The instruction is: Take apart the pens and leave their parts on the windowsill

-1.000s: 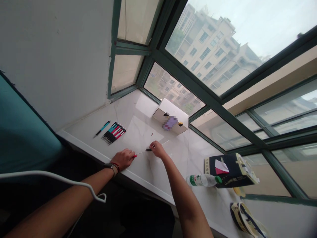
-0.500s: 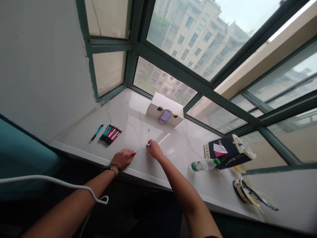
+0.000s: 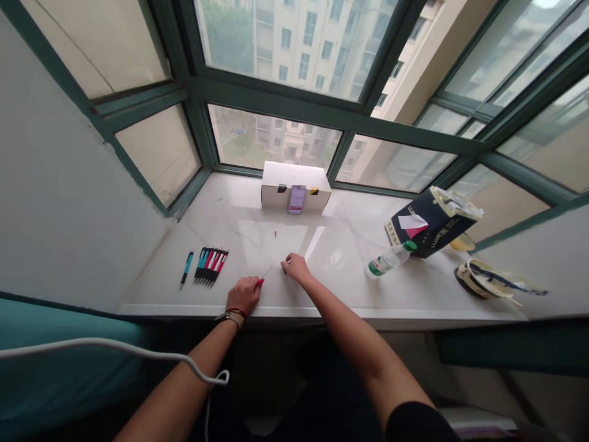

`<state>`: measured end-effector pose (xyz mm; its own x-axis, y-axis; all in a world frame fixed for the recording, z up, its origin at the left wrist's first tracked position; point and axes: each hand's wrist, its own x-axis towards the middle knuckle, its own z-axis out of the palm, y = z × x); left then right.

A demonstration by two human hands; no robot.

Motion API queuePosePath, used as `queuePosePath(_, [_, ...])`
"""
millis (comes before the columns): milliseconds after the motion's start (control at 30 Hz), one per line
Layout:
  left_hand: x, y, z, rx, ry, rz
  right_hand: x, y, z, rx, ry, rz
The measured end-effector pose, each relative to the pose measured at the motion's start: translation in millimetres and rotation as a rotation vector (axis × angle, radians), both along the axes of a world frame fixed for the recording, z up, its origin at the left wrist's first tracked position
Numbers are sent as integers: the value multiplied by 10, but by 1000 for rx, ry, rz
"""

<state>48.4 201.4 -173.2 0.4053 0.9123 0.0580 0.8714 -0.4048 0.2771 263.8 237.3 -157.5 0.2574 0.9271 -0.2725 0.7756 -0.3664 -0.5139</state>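
Observation:
On the white marble sill [image 3: 322, 288], my left hand [image 3: 245, 293] is closed on a red pen part with a thin refill [image 3: 264, 274] sticking out toward the right. My right hand [image 3: 297, 267] rests a little to the right of it, fingers pinched on a small dark piece that I cannot make out. A tiny loose piece [image 3: 275, 234] lies farther back on the sill. To the left lie a row of several red and teal pens [image 3: 210, 266] and one teal pen [image 3: 186, 269] apart from them.
A white box [image 3: 295, 185] stands against the window at the back. On the right are a lying plastic bottle [image 3: 386, 261], a dark box [image 3: 430, 222] and a roll-like bundle [image 3: 488, 279]. A white cable [image 3: 115, 347] crosses my left arm.
The camera has swung level and square to the sill. My hands have drawn slightly apart, so the refill tip now stands free of my right hand.

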Motion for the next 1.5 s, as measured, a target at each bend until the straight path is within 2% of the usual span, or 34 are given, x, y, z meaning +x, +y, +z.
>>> queuePosePath(100, [7,-7,19,-1,20,9,47,-62,45,25,80,-85])
queuePosePath(233, [8,-9,16,-2,24,10,-33,-258,24,152,289,-135])
queuePosePath(400, [2,-2,-6,-17,15,12,-447,-462,-60,45,809,-93])
queuePosePath(500, [-4,2,-15,-29,19,14,-677,-492,-86,56,939,-98])
queuePosePath(600, [-8,3,-19,-25,30,5,-776,-476,-95,114,930,-178])
queuePosePath(733, [-12,2,-29,-14,40,0,-686,-427,-56,205,914,-268])
queuePosePath(867, [-12,7,-57,18,27,-4,-352,-351,56,250,937,-344])
queuePosePath(967, [-6,13,-79,30,28,14,3,-295,119,262,866,-382])
queuePosePath(1067, [2,16,-87,28,32,28,305,-255,126,198,699,-415])
queuePosePath(1133, [5,14,-83,22,30,27,408,-213,114,127,626,-418])
queuePosePath(1233, [6,11,-73,25,30,30,404,-64,100,54,588,-384])
queuePosePath(1400, [3,13,-57,32,23,21,287,345,113,-53,484,-311])
queuePosePath(1500, [3,14,-48,34,18,25,298,461,108,-118,393,-264])
